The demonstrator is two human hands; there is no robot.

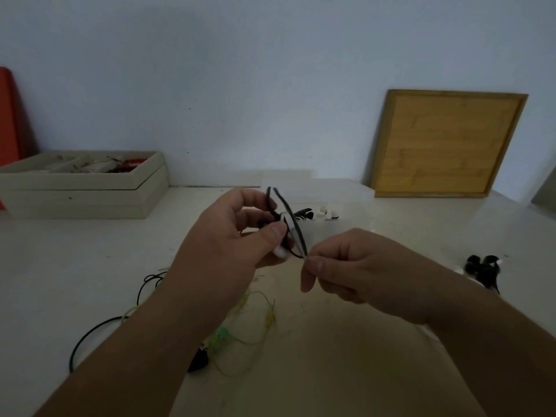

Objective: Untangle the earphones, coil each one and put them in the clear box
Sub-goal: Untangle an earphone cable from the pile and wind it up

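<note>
My left hand (231,236) grips a coil of black earphone cable (290,219) with white earbuds, lifted above the table. My right hand (343,266) pinches the cable's end at the lower edge of that coil. Behind the hands stands the clear box (343,191), with black and white earphone pieces inside it. On the table under my arms lies a tangle of yellow-green earphones (252,323) mixed with a loose black cable (90,335). Another black and white bundle of earphones (481,267) rests at the right.
A beige open box (81,185) with small items stands at the back left, beside something red (7,115) at the wall. A wooden board (445,142) leans on the wall at the back right.
</note>
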